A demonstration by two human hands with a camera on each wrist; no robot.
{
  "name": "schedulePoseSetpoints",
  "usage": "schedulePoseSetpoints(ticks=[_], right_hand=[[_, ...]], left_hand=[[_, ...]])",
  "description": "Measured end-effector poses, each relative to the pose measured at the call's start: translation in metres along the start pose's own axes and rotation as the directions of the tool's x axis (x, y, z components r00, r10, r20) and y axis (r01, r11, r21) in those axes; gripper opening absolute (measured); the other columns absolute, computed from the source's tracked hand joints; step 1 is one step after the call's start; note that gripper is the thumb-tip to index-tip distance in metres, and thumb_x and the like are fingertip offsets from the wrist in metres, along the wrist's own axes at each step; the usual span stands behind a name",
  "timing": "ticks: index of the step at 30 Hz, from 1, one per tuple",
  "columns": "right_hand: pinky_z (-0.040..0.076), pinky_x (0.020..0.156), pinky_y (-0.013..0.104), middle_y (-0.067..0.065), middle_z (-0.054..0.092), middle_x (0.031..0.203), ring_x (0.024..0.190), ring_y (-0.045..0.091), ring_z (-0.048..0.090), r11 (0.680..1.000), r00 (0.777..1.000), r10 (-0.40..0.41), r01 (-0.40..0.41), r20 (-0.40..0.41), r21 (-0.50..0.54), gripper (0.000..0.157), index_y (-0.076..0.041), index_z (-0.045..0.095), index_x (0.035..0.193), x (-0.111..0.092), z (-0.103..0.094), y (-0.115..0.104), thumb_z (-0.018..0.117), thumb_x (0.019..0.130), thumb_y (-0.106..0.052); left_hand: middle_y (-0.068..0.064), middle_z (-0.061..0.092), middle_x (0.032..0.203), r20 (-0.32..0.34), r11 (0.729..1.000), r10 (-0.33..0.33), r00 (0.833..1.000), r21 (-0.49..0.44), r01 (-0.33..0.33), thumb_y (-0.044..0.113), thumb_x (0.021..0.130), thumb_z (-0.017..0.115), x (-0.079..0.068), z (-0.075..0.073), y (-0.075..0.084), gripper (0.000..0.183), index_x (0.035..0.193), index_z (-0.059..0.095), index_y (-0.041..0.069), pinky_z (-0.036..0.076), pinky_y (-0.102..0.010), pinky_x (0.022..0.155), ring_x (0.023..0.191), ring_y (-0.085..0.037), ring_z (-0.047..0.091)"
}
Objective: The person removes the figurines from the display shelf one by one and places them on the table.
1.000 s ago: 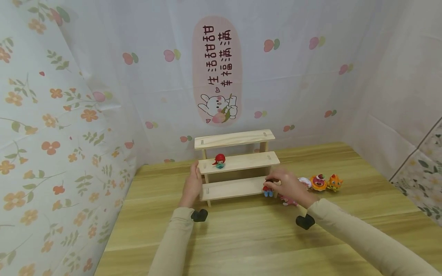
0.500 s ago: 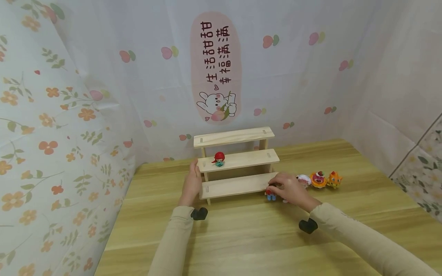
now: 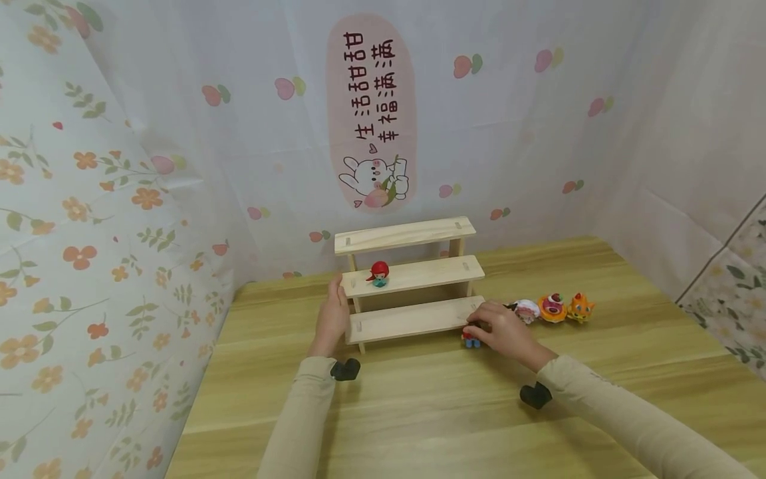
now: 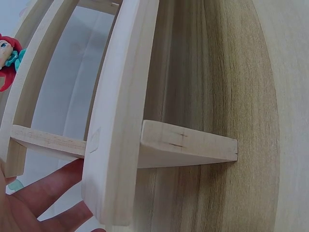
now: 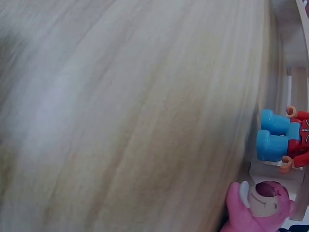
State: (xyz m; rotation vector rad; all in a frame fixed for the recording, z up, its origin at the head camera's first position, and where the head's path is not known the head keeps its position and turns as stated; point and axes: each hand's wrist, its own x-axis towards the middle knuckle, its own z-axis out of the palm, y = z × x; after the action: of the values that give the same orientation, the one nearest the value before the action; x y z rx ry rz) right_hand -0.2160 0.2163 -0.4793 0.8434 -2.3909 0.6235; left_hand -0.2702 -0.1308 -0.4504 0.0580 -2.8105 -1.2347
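Note:
A three-tier wooden display stand (image 3: 413, 319) stands on the table. My left hand (image 3: 332, 322) rests against its left end, and the left wrist view shows the fingers (image 4: 53, 186) stretched out beside the support. A red-haired figurine (image 3: 379, 273) in teal sits on the middle tier, toward the left. With its fingertips my right hand (image 3: 503, 332) pinches a small toy figure (image 3: 471, 340) with a red top and blue legs, just in front of the lowest tier's right end. Its head is hidden by the fingers. A pink bear figurine (image 5: 263, 205) is beside it in the right wrist view.
Right of the stand, a white-topped figurine (image 3: 526, 311), an orange and pink figurine (image 3: 552, 309) and an orange cat-eared figurine (image 3: 580, 308) stand in a row on the wood-grain table (image 3: 419, 412). A patterned cloth wall (image 3: 269, 166) rises behind the stand.
The right hand has shifted slightly right and toward the front with the toy figure, and the pink bear is now hidden from the head view. The left hand stays on the stand.

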Motion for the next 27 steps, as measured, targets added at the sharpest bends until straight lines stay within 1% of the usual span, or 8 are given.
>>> schedulePoseSetpoints(ticks=[2, 5, 8, 14, 21, 24, 27], right_hand=[[0.048, 0.063, 0.025, -0.003, 0.065, 0.082, 0.076, 0.009, 0.055, 1.0, 1.0, -0.016, 0.015, -0.009, -0.011, 0.017, -0.013, 0.071, 0.082, -0.0008, 0.0006, 0.0009, 0.083, 0.071, -0.016], [0.048, 0.063, 0.025, -0.003, 0.065, 0.081, 0.076, 0.01, 0.054, 0.999, 0.999, -0.037, 0.036, -0.026, -0.019, 0.019, -0.013, 0.071, 0.082, -0.0024, 0.002, 0.0026, 0.084, 0.069, -0.015], [0.046, 0.064, 0.024, -0.003, 0.064, 0.081, 0.077, 0.01, 0.053, 0.998, 0.998, -0.052, 0.051, -0.041, -0.02, 0.02, -0.013, 0.07, 0.081, -0.0039, 0.0034, 0.0043, 0.085, 0.067, -0.015], [0.044, 0.067, 0.021, -0.003, 0.063, 0.082, 0.078, 0.01, 0.053, 0.998, 0.997, -0.063, 0.062, -0.049, -0.028, 0.02, -0.011, 0.071, 0.08, -0.0049, 0.0038, 0.0047, 0.085, 0.067, -0.015], [0.043, 0.066, 0.02, -0.002, 0.063, 0.082, 0.077, 0.01, 0.052, 0.998, 0.996, -0.065, 0.064, -0.054, -0.011, 0.019, -0.01, 0.071, 0.08, -0.0038, 0.0032, 0.0042, 0.085, 0.067, -0.012], [0.044, 0.064, 0.022, -0.002, 0.063, 0.081, 0.077, 0.01, 0.052, 0.998, 0.997, -0.056, 0.056, -0.058, 0.005, 0.016, -0.011, 0.071, 0.08, -0.0036, 0.0028, 0.0035, 0.083, 0.069, -0.012], [0.045, 0.063, 0.023, -0.002, 0.063, 0.081, 0.076, 0.009, 0.052, 0.999, 0.997, -0.048, 0.049, -0.056, 0.011, 0.012, -0.011, 0.071, 0.08, -0.003, 0.0026, 0.0036, 0.081, 0.073, -0.012]], left_hand=[[-0.007, 0.046, 0.064, 0.001, 1.0, -0.002, 1.0, -0.002, 0.002, 0.033, 0.106, 0.02, 0.0003, 0.0001, -0.0004, 0.044, 0.148, 0.025, 0.019, 0.041, -0.036, 0.057, 0.059, -0.023, 0.047], [-0.011, 0.052, 0.069, -0.005, 1.0, 0.001, 1.0, -0.003, -0.001, 0.032, 0.106, 0.021, -0.0009, -0.0002, 0.0003, 0.043, 0.147, 0.025, 0.018, 0.045, -0.041, 0.065, 0.065, -0.025, 0.052], [-0.014, 0.056, 0.073, -0.007, 1.0, -0.002, 1.0, -0.002, 0.002, 0.031, 0.106, 0.021, -0.002, -0.0004, 0.0019, 0.043, 0.147, 0.025, 0.018, 0.047, -0.044, 0.069, 0.07, -0.027, 0.054], [-0.012, 0.053, 0.068, -0.003, 1.0, -0.008, 1.0, 0.013, 0.009, 0.031, 0.106, 0.021, -0.0017, -0.0005, 0.0029, 0.043, 0.147, 0.025, 0.018, 0.043, -0.037, 0.059, 0.063, -0.025, 0.051], [-0.015, 0.059, 0.075, -0.01, 1.0, -0.013, 1.0, 0.016, 0.013, 0.031, 0.106, 0.022, -0.0022, -0.0014, 0.0034, 0.042, 0.146, 0.026, 0.019, 0.045, -0.039, 0.063, 0.067, -0.026, 0.053], [-0.017, 0.059, 0.075, -0.006, 1.0, -0.015, 1.0, 0.017, 0.016, 0.031, 0.106, 0.022, -0.0027, -0.002, 0.0043, 0.042, 0.146, 0.026, 0.02, 0.045, -0.04, 0.062, 0.066, -0.027, 0.053], [-0.016, 0.058, 0.073, 0.001, 1.0, -0.022, 1.0, 0.019, 0.022, 0.031, 0.106, 0.022, -0.0033, -0.0028, 0.0054, 0.042, 0.146, 0.026, 0.02, 0.044, -0.04, 0.061, 0.066, -0.027, 0.053]])
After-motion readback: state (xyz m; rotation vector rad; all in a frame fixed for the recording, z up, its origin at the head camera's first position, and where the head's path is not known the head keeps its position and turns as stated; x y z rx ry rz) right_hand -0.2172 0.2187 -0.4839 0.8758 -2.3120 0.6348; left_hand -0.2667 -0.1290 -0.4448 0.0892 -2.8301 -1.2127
